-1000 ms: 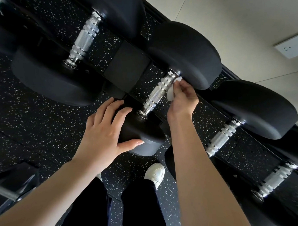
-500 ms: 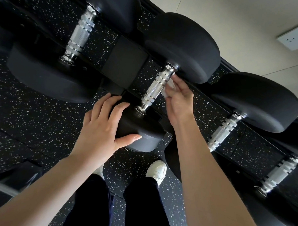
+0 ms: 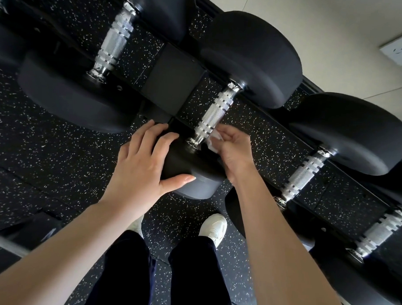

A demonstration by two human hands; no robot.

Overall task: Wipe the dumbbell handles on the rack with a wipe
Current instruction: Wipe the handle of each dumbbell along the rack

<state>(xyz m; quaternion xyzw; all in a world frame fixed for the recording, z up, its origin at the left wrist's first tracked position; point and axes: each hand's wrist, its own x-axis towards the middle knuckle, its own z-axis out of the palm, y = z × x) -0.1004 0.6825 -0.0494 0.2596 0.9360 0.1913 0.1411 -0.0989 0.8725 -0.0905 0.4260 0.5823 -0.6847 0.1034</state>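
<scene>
The wipe (image 3: 213, 141) was pinched by the right fingers (image 3: 228, 136) against one handle (image 3: 214, 115) while the left fingers (image 3: 150, 139) lay flat on its weight, other handles probably left.

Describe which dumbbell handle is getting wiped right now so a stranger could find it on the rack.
Start at the rack of black dumbbells with knurled silver handles. The handle being wiped lies just right of the rack's flat black centre plate. Only this one has a left hand on its near head and a right hand pressing a white wipe beside it.
</scene>
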